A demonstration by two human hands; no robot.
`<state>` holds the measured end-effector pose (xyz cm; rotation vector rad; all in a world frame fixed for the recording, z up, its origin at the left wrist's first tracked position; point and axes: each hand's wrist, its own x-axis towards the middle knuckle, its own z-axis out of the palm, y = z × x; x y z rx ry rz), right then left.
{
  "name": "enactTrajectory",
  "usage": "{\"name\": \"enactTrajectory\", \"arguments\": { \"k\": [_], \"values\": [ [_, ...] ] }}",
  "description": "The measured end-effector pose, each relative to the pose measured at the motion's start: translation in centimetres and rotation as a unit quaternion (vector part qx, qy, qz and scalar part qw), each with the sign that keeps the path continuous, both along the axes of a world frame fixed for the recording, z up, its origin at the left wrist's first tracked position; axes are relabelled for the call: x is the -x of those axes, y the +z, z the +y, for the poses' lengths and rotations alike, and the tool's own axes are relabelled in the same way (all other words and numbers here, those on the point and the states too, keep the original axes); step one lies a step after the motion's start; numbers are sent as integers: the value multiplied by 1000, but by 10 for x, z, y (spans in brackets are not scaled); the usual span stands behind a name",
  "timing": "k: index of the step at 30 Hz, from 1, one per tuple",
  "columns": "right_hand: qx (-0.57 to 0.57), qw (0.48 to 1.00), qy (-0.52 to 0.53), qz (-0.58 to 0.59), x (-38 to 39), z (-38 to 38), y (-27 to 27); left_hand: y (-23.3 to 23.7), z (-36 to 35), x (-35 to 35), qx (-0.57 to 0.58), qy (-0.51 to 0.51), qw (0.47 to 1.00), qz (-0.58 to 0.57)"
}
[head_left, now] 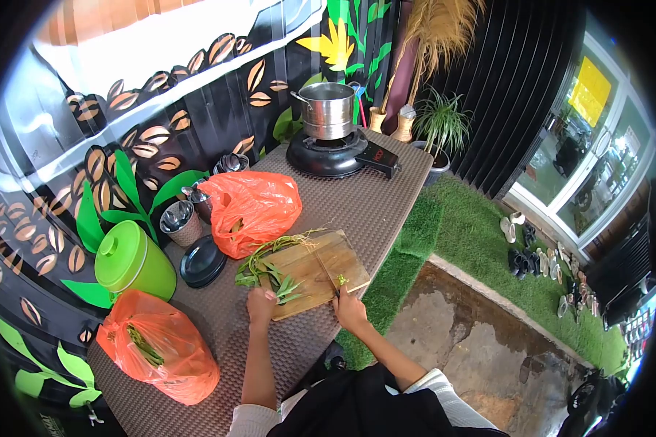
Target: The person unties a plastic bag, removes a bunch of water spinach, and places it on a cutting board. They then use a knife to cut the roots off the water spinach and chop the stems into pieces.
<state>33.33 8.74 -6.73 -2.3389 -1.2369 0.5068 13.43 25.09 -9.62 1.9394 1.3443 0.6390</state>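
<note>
A wooden cutting board (317, 273) lies on the brown woven-textured table. Long-stemmed leafy greens (249, 271) spread over its left edge, some leaves resting on the wood. At the board's near left corner, my left hand (261, 304) is closed on the lower part of the greens. My right hand (350, 309) is closed at the near right edge, around what looks like the handle of a knife (326, 266), its thin blade pointing away across the board. Small green cut bits (342, 279) lie beside the blade, close to my right fingers.
Behind the board are an orange bag (259, 207) and a steel pot (328, 109) on a black stove (328, 156). To the left stand a green lidded container (135, 262), dark plates (200, 262), cutlery cups (181, 222) and another orange bag (164, 349). The table edge (393, 237) runs along the right.
</note>
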Motion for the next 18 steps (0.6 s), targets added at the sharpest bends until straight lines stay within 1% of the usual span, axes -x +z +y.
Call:
{"name": "enactTrajectory", "arguments": {
  "k": [2, 3, 5, 6, 8, 9, 11, 15, 17, 18],
  "values": [
    [7, 1000, -3, 6, 0, 0, 1, 2, -2, -6, 54, 22, 998, -2],
    [6, 1000, -4, 6, -1, -1, 1, 2, -3, -8, 54, 21, 998, -2],
    [5, 1000, -2, 24, -5, -1, 0, 3, -5, -10, -19, 34, 998, -45],
    [5, 1000, -3, 23, -7, -1, -4, 5, -4, -10, -20, 33, 998, -45],
    [-10, 999, -16, 27, -8, 0, -10, 10, 1, -8, -58, 3, 996, -64],
    [-11, 999, -16, 27, -7, -1, -7, 17, 1, -9, -58, 3, 996, -64],
    [-25, 999, -36, 32, -2, -3, 4, 36, 1, -9, -28, -4, 994, -101],
    [-18, 998, -37, 41, 5, -1, 5, 40, 3, -9, -6, 8, 992, -128],
    [-19, 999, -3, 40, 11, -1, 3, 41, 3, -10, -10, 30, 988, -148],
    [-20, 999, -3, 40, 15, -1, 2, 35, 5, -9, -10, 31, 988, -148]
  ]
}}
